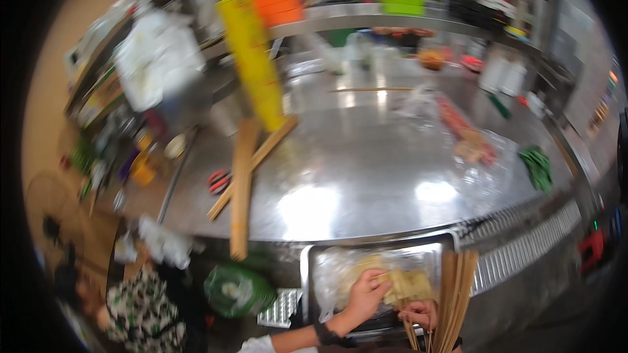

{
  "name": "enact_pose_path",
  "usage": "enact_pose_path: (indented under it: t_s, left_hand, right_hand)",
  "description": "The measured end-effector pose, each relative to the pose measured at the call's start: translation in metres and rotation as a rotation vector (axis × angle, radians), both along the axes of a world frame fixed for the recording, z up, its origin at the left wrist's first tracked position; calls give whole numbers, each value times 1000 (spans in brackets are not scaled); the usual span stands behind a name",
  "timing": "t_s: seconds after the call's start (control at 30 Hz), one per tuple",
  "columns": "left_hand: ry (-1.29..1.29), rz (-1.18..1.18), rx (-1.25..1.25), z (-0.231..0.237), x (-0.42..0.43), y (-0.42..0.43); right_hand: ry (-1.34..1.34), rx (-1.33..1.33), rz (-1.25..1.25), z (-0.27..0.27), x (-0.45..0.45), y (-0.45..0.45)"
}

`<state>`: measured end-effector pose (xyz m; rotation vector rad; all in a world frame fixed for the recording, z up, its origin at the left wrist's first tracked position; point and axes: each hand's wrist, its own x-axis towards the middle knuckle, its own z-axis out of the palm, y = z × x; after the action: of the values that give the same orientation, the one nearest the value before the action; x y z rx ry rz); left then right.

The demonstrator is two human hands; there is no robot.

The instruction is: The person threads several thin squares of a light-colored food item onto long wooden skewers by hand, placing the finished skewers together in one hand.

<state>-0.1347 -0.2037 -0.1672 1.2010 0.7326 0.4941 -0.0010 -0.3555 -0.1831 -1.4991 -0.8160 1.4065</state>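
My left hand (367, 295), with a dark band at the wrist, pinches the edge of a pale yellow folded food sheet (409, 287) that looks like tofu skin. Just below that sheet, my right hand (420, 313) grips a few thin wooden skewers (410, 331), whose tops reach the sheet; blur hides whether they pierce it. Both hands are over a metal tray (305, 274) lined with clear plastic (327, 274). More yellow sheets (360, 268) lie in the tray behind my left hand. A bundle of long wooden skewers (457, 289) stands close to the right of my right hand.
Beyond the tray stretches a steel worktable (333, 157). Crossed bundles of wooden sticks (241, 181), a red-black object (219, 182), a plastic-wrapped reddish food pack (466, 135) and a green cloth (537, 167) lie on it. A person in a camouflage-patterned top (144, 304) is at lower left.
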Motion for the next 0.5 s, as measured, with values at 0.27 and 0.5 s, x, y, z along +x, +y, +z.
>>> enact_pose_path:
  t_s: [0.27, 0.5]
  left_hand:
    - [-140, -65, -181, -12, 5, 0]
    - [-43, -66, -140, 14, 1, -5]
  right_hand:
    - [220, -15, -22, 12, -4, 1]
    - [125, 60, 47, 29, -2, 7]
